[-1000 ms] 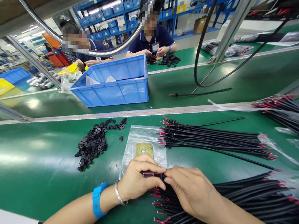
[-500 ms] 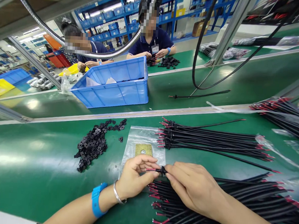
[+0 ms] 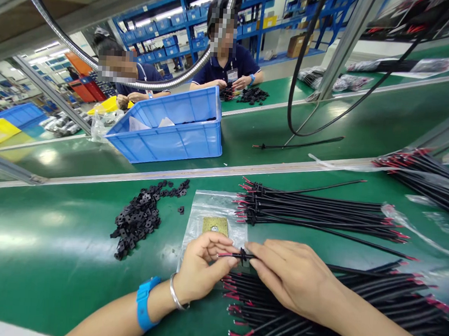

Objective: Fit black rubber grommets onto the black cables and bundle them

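Observation:
My left hand [image 3: 204, 267] pinches the stripped end of a black cable, whose thin red wire tip pokes out over the thumb. Just right of those fingers a small black clip-like piece [image 3: 243, 255] sits around the cable. My right hand [image 3: 290, 274] is closed on the same cable [image 3: 339, 269] to the right of that piece. Under the hands lies a clear plastic bag [image 3: 195, 221] with a yellowish square [image 3: 214, 225] on it or in it. Below my right hand spreads a pile of black cables [image 3: 276, 321] with red wire ends.
Loose small black pieces [image 3: 139, 218] are heaped to the left. A row of cables [image 3: 320, 209] with black pieces fitted lies beyond my hands. A metal rail [image 3: 164, 174] crosses behind, with a blue bin [image 3: 173, 140] past it. Two people sit opposite; a black cord [image 3: 293, 91] hangs down.
My right fingers have slid slightly back along the cable, so a short length now shows between them and the black piece. My left hand holds nearly the same spot.

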Motion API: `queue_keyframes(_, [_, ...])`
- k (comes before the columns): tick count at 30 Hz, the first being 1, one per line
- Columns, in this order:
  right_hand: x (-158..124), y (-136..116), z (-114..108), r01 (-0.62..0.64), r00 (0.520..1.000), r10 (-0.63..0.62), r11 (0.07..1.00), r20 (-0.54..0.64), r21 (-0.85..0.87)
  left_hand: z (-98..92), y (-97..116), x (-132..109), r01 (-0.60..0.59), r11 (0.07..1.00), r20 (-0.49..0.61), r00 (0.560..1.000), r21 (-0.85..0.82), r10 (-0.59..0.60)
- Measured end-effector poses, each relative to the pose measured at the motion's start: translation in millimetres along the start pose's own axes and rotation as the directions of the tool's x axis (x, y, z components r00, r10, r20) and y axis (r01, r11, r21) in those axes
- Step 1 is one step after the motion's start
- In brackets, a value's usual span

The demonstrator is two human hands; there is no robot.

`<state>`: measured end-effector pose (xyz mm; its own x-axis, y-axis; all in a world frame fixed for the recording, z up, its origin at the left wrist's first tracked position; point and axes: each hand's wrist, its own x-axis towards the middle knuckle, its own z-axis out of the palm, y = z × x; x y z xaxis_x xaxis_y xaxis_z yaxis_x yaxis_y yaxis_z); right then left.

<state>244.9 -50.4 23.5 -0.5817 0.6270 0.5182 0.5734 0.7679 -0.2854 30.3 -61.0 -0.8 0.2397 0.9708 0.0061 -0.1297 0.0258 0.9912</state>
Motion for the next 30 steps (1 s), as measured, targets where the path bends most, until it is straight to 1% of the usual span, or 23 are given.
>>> queue_keyframes(2, [-0.2, 7.9, -7.6, -0.035, 0.999, 0.035, 0.999, 0.008, -0.028, -3.5, 1.8, 3.9, -0.022, 0.999, -0.062, 0.998, 0.047, 0.025])
queue_keyframes(3, [-0.4, 13.5, -12.3, -0.042, 0.999, 0.042, 0.998, -0.006, -0.05, -7.9, 3.9, 7.4, -0.038, 0.994, -0.084, 0.995, 0.104, 0.047])
queue_keyframes(4, [-0.7, 20.1, -17.2, -0.041, 0.999, 0.038, 0.996, -0.039, -0.081, -14.7, 6.7, 12.0, -0.061, 0.978, -0.094, 0.992, 0.198, 0.08])
queue_keyframes(5, [-1.1, 27.7, -21.8, -0.038, 0.997, 0.029, 0.992, -0.075, -0.124, -23.8, 10.1, 17.6, -0.089, 0.942, -0.091, 0.988, 0.324, 0.124])
queue_keyframes(6, [-1.4, 35.9, -25.6, -0.038, 0.994, 0.018, 0.983, -0.112, -0.182, -35.3, 13.8, 23.8, -0.119, 0.871, -0.072, 0.982, 0.476, 0.174])
queue_keyframes(7, [-1.8, 44.4, -28.0, -0.044, 0.99, 0.01, 0.968, -0.139, -0.246, -48.5, 17.3, 30.3, -0.148, 0.754, -0.044, 0.972, 0.64, 0.229])
queue_keyframes(8, [-2.4, 52.9, -28.7, -0.054, 0.989, 0.008, 0.951, -0.149, -0.304, -63.0, 20.2, 36.7, -0.162, 0.617, -0.02, 0.961, 0.77, 0.277])
queue_keyframes(9, [-3.1, 61.1, -27.4, -0.067, 0.99, 0.018, 0.934, -0.142, -0.351, -77.7, 22.3, 42.6, -0.149, 0.485, -0.002, 0.955, 0.862, 0.296])
queue_keyframes(11, [-5.4, 74.9, -19.6, -0.097, 0.993, 0.058, 0.91, -0.107, -0.403, -104.7, 23.6, 52.3, -0.086, 0.263, 0.006, 0.957, 0.961, 0.29])
queue_keyframes(12, [-6.8, 80.2, -14.1, -0.111, 0.993, 0.083, 0.903, -0.083, -0.415, -115.4, 23.3, 55.6, -0.055, 0.188, 0.003, 0.964, 0.981, 0.267])
queue_keyframes(13, [-8.3, 84.2, -8.2, -0.125, 0.992, 0.111, 0.898, -0.057, -0.421, -123.8, 22.6, 57.9, -0.026, 0.14, -0.009, 0.971, 0.99, 0.24])
queue_keyframes(14, [-9.7, 87.1, -2.7, -0.139, 0.99, 0.137, 0.894, -0.036, -0.427, -129.7, 22.0, 59.3, -0.005, 0.114, -0.02, 0.977, 0.994, 0.213])
queue_keyframes(16, [-11.9, 89.6, 5.2, -0.171, 0.983, 0.181, 0.882, -0.019, -0.439, -134.6, 21.7, 60.1, 0.021, 0.104, -0.04, 0.984, 0.994, 0.176])
queue_keyframes(18, [-12.8, 88.7, 7.9, -0.198, 0.978, 0.205, 0.871, -0.033, -0.45, -133.3, 22.8, 59.7, 0.029, 0.112, -0.047, 0.985, 0.993, 0.166])
queue_keyframes(21, [-11.7, 83.5, 5.6, -0.193, 0.98, 0.194, 0.864, -0.046, -0.465, -128.1, 25.1, 59.1, 0.047, 0.128, -0.07, 0.982, 0.991, 0.176])
queue_keyframes(24, [-9.1, 77.5, 3.0, -0.171, 0.984, 0.173, 0.864, -0.038, -0.473, -125.2, 26.2, 58.8, 0.081, 0.164, -0.113, 0.974, 0.983, 0.195])
queue_keyframes(28, [-7.3, 78.1, 5.4, -0.189, 0.978, 0.208, 0.857, -0.013, -0.479, -122.2, 26.7, 58.1, 0.143, 0.251, -0.201, 0.954, 0.957, 0.221])
queue_keyframes(29, [-7.5, 80.2, 6.5, -0.198, 0.976, 0.218, 0.855, -0.014, -0.479, -120.4, 26.6, 58.1, 0.147, 0.293, -0.216, 0.952, 0.945, 0.218])
queue_keyframes(30, [-7.9, 82.9, 7.6, -0.208, 0.974, 0.227, 0.853, -0.018, -0.479, -118.0, 26.3, 58.1, 0.138, 0.379, -0.231, 0.95, 0.915, 0.21])
